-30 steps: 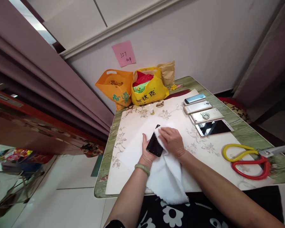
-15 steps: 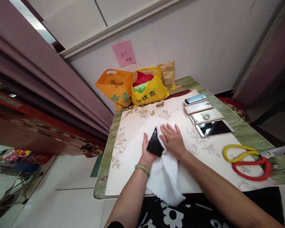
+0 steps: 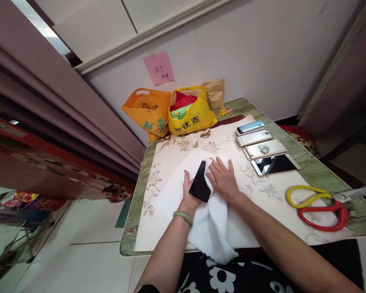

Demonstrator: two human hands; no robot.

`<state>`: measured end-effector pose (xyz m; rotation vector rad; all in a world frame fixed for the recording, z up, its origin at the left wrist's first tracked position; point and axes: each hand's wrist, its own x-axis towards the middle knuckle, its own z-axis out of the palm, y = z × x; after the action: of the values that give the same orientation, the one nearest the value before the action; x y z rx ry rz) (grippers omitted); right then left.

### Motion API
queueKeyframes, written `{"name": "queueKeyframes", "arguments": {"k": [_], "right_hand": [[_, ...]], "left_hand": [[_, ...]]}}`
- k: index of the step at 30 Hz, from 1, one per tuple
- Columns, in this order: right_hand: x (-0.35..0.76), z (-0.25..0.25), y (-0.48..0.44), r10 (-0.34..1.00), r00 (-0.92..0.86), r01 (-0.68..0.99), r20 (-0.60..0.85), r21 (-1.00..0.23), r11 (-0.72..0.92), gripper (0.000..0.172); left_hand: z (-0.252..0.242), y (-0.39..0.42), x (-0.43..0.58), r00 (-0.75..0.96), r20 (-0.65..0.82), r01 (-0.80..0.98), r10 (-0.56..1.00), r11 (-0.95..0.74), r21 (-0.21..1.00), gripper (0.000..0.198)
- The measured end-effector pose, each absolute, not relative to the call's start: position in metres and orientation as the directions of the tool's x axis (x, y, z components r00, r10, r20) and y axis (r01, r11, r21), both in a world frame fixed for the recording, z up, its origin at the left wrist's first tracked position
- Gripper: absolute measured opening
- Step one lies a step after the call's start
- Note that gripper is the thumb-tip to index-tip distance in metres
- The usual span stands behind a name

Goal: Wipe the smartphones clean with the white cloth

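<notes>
A black smartphone (image 3: 199,187) rests screen up in my left hand (image 3: 189,202), whose palm and fingers support it from below, with the thumb along its left side. My right hand (image 3: 223,181) lies over a white cloth (image 3: 215,234), pressing it against the right part of the phone's screen. The cloth hides that side of the phone and drapes down past the table's near edge. A green bangle (image 3: 183,217) circles my left wrist.
Several phones (image 3: 275,164) lie in a row at the right. Large scissors (image 3: 319,205) with yellow and red handles are nearer. At the back stand an orange bag (image 3: 149,114), a yellow bag (image 3: 198,118) and a tan pouch (image 3: 216,93). A small bottle (image 3: 195,143) is in front of them.
My right hand and the cloth under it have shifted slightly right and up the screen. The phone in my left hand has barely moved.
</notes>
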<state>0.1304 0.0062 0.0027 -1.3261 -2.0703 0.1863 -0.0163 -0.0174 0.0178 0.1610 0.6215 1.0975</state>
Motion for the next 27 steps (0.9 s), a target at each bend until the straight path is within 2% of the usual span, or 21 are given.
{"name": "queueKeyframes", "arguments": {"k": [3, 5, 7, 8, 10, 14, 17, 20, 22, 24, 25, 27], "right_hand": [[0.126, 0.006, -0.005, 0.744, -0.451, 0.646, 0.494, -0.395, 0.654, 0.052], [0.122, 0.010, -0.014, 0.590, -0.632, 0.474, 0.504, -0.351, 0.808, 0.055], [0.120, 0.012, -0.019, 0.471, -0.729, 0.339, 0.496, -0.336, 0.879, 0.054], [0.119, 0.013, -0.019, 0.462, -0.740, 0.324, 0.489, -0.344, 0.881, 0.053], [0.121, 0.011, -0.014, 0.550, -0.691, 0.402, 0.470, -0.383, 0.832, 0.052], [0.128, 0.005, 0.002, 0.818, -0.391, 0.682, 0.422, -0.464, 0.565, 0.051], [0.129, 0.004, 0.004, 0.863, -0.257, 0.750, 0.434, -0.473, 0.462, 0.048], [0.125, 0.006, -0.005, 0.767, -0.419, 0.653, 0.487, -0.424, 0.627, 0.049], [0.121, 0.008, -0.012, 0.604, -0.615, 0.475, 0.506, -0.374, 0.797, 0.052], [0.119, 0.009, -0.016, 0.456, -0.728, 0.305, 0.513, -0.353, 0.884, 0.053], [0.118, 0.009, -0.017, 0.425, -0.745, 0.263, 0.515, -0.358, 0.896, 0.053], [0.119, 0.009, -0.015, 0.464, -0.721, 0.290, 0.514, -0.384, 0.876, 0.053]], "left_hand": [[0.016, -0.020, -0.018, 0.234, -0.385, -0.806, 0.893, 0.400, 0.437, 0.067], [0.015, -0.023, -0.019, 0.179, -0.392, -0.825, 0.903, 0.354, 0.440, 0.062], [0.015, -0.024, -0.019, 0.167, -0.412, -0.830, 0.896, 0.353, 0.432, 0.058], [0.015, -0.024, -0.019, 0.172, -0.422, -0.829, 0.890, 0.362, 0.425, 0.058], [0.017, -0.023, -0.017, 0.182, -0.421, -0.830, 0.889, 0.368, 0.419, 0.059], [0.023, -0.019, -0.011, 0.319, -0.381, -0.777, 0.868, 0.470, 0.418, 0.067], [0.026, -0.019, -0.009, 0.379, -0.351, -0.742, 0.856, 0.508, 0.437, 0.070], [0.023, -0.022, -0.013, 0.290, -0.354, -0.786, 0.889, 0.432, 0.442, 0.065], [0.020, -0.026, -0.017, 0.189, -0.390, -0.819, 0.901, 0.364, 0.444, 0.060], [0.017, -0.028, -0.020, 0.139, -0.424, -0.828, 0.895, 0.340, 0.446, 0.059], [0.016, -0.029, -0.021, 0.145, -0.433, -0.826, 0.889, 0.350, 0.442, 0.060], [0.016, -0.027, -0.019, 0.168, -0.429, -0.827, 0.888, 0.364, 0.429, 0.060]]}}
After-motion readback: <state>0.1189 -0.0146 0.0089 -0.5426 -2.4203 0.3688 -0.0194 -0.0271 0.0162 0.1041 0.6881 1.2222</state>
